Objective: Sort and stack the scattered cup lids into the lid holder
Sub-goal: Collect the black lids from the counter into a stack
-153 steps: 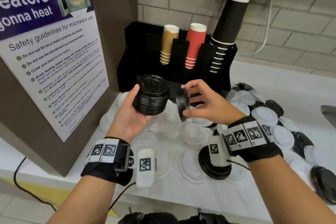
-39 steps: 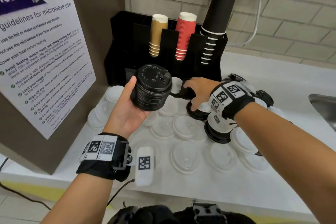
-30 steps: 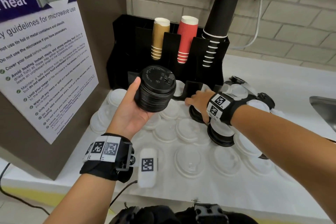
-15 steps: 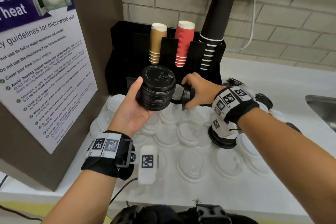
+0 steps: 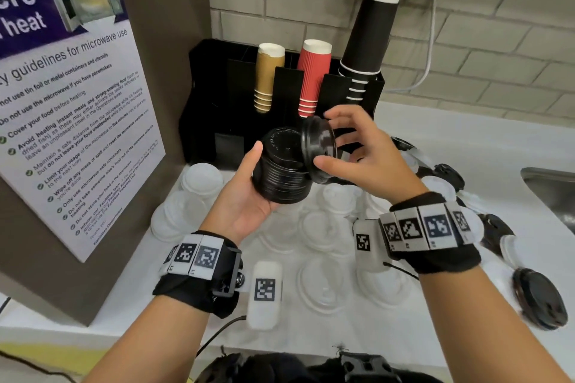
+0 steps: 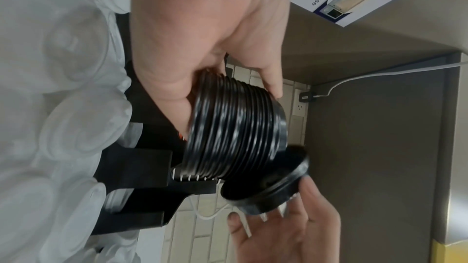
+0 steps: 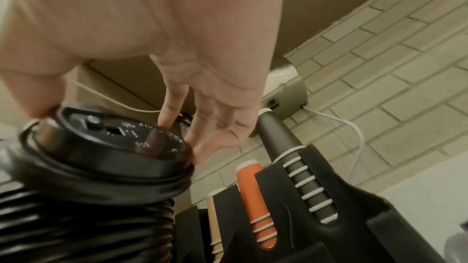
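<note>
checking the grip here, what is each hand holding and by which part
The left hand grips the stack of black lids round its ribbed side. The right hand pinches a single black lid by its rim, tilted against the stack's top.

Tilted black lid (image 5: 319, 146) against top of black lid stack (image 5: 281, 176), above scattered white lids (image 5: 323, 281)

Lid lifted off the counter and brought to the stack

The right hand (image 5: 361, 158), which was reaching down among the lids on the counter, has come up pinching a black lid (image 5: 319, 146), now tilted against the top of the stack (image 5: 281, 171) in the left hand (image 5: 245, 196).
</note>
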Motion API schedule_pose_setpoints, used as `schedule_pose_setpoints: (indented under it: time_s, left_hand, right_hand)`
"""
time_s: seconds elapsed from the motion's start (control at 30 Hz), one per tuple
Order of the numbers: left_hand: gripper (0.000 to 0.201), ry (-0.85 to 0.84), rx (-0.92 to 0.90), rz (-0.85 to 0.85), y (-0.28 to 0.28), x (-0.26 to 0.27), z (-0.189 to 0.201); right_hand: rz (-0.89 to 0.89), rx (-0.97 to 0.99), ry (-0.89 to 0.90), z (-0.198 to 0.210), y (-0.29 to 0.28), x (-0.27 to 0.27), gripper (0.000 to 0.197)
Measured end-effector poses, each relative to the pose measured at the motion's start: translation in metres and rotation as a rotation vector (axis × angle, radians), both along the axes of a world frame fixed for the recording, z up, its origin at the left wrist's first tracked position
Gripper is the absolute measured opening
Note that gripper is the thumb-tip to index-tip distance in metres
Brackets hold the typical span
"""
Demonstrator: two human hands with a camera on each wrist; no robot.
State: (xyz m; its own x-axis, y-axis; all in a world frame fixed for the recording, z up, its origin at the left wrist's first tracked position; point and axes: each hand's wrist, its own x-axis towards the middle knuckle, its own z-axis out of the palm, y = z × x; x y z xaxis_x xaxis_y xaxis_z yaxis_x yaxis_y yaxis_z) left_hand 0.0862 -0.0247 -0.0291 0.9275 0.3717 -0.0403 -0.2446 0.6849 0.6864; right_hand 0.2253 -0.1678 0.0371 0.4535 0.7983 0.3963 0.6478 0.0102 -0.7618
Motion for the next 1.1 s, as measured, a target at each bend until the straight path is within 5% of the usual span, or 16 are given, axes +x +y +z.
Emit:
schedule_pose_setpoints:
  time_s: [0.3, 0.63, 0.77, 0.87, 0.97, 1.1]
  left_hand:
    - [0.051, 0.044, 0.044, -0.098, -0.019, 0.011, -0.007]
    - [0.046, 0.024, 0.016, -0.093, -0.031, 0.020, -0.006]
    - [0.046, -0.001, -0.018, -0.027, -0.028, 0.019, -0.006]
    - [0.064, -0.021, -0.038, 0.040, -0.021, 0.016, -0.005]
    - [0.079, -0.040, -0.019, 0.093, -0.015, 0.013, -0.004]
    - [0.082, -0.063, -0.010, 0.092, -0.013, 0.008, -0.004]
  right_hand:
    - [0.002, -0.190, -0.165, 0.014, -0.003, 0.009, 0.044]
    - [0.089, -0.237, -0.229, 0.021, -0.013, 0.013, 0.058]
    - [-0.033, -0.218, -0.105, 0.018, -0.024, 0.035, 0.042]
    - [-0.075, -0.662, -0.278, 0.006, -0.034, 0.064, 0.044]
    - [-0.072, -1.217, -0.400, -0.014, -0.039, 0.081, 0.092]
    - [0.003, -1.423, -0.484, -0.034, -0.036, 0.082, 0.112]
